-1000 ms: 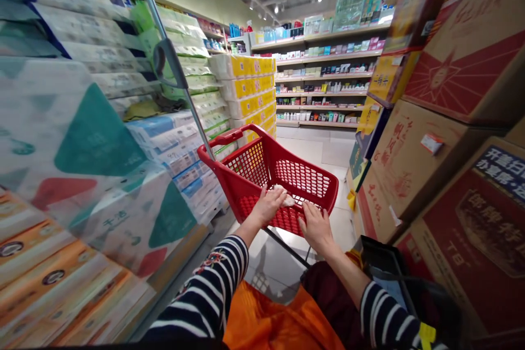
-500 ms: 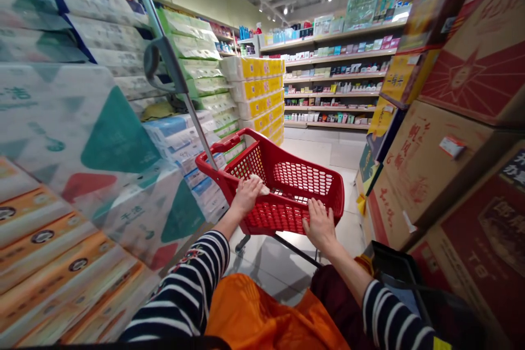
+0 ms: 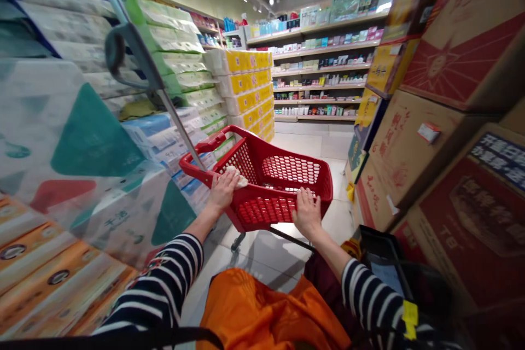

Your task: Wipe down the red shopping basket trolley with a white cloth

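Stacked tissue packs (image 3: 82, 136), cardboard boxes (image 3: 451, 120), stocked shelves (image 3: 324, 60)

Both arms reach forward in striped sleeves. The left hand (image 3: 223, 190) lies palm down, fingers bent over something white under it. The right hand (image 3: 307, 213) rests flat, fingers spread forward.
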### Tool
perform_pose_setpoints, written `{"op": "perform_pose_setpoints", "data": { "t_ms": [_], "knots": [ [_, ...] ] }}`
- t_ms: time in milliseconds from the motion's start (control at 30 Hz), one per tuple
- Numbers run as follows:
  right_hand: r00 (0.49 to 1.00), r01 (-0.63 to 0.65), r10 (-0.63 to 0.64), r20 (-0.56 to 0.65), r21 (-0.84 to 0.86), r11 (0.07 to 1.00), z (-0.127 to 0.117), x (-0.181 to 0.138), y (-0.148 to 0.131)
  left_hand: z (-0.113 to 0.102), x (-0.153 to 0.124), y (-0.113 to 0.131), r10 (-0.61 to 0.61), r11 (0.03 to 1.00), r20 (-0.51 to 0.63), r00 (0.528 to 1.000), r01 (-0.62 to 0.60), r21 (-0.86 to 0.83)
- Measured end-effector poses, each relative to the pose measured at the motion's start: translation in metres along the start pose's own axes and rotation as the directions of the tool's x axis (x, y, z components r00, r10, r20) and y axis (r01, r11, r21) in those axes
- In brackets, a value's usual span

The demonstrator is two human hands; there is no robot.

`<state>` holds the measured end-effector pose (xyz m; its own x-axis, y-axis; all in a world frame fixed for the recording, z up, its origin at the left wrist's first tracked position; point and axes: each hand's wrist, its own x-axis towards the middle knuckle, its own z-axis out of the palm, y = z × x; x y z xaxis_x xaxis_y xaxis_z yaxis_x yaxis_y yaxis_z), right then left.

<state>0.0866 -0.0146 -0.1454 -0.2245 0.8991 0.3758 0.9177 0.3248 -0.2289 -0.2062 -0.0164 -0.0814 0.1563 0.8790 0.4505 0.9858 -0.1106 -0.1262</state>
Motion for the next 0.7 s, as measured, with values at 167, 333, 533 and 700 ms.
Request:
{"op": "perform_pose_setpoints", "data": {
  "t_ms": [167, 333, 533, 700],
  "knots": [
    [0.997, 0.019, -0.022, 0.072, 0.05, 0.999, -0.006, -0.002, -0.006, 0.012, 0.0, 0.032, 0.161, 0.982, 0.04, 0.986, -0.157, -0.104],
    [0.997, -0.018, 0.01, 0.079, 0.091, 0.996, -0.007, -0.002, -0.004, -0.007, 0.001, -0.014, 0.07, 0.997, -0.072, 0.995, -0.071, -0.01],
    [0.996, -0.045, 0.036, 0.081, 0.114, 0.992, -0.007, -0.003, -0.012, 0.009, 0.004, 0.031, 0.121, 0.992, -0.016, 0.993, -0.121, -0.046],
    [0.997, -0.029, 0.021, 0.069, 0.105, 0.994, -0.007, -0.004, -0.008, 0.03, 0.012, 0.124, 0.242, 0.953, 0.041, 0.969, -0.229, -0.199]
  ]
}}
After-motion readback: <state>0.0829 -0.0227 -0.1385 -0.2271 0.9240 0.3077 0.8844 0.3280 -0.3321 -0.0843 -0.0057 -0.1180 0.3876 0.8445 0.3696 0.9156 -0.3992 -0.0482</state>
